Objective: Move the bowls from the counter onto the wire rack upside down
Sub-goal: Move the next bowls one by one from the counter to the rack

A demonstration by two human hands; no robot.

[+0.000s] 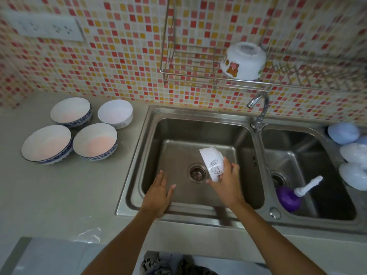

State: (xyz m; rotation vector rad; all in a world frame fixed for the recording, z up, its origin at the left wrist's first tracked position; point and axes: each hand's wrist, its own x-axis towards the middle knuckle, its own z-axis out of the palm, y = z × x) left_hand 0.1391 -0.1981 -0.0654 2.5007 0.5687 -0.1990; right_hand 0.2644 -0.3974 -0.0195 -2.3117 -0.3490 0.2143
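My right hand (pixel 228 183) grips a small white bowl (pixel 211 161) over the left sink basin, tilted on its side with its printed base toward me. My left hand (pixel 158 193) rests flat and open on the sink's front rim, holding nothing. Several bowls stand upright on the counter at left: three blue-patterned ones (pixel 70 111) (pixel 46 142) (pixel 95 139) and a plain white one (pixel 115 112). One white bowl with a bear picture (pixel 243 61) lies upside down on the wire rack (pixel 190 76) on the tiled wall.
A double steel sink (pixel 139 155) fills the middle, with a tap (pixel 258 108) between the basins. A purple bottle with a white nozzle (pixel 290 197) lies in the right basin. Pale round lids or containers (pixel 343 132) sit at the far right. A wall socket (pixel 45 26) is upper left.
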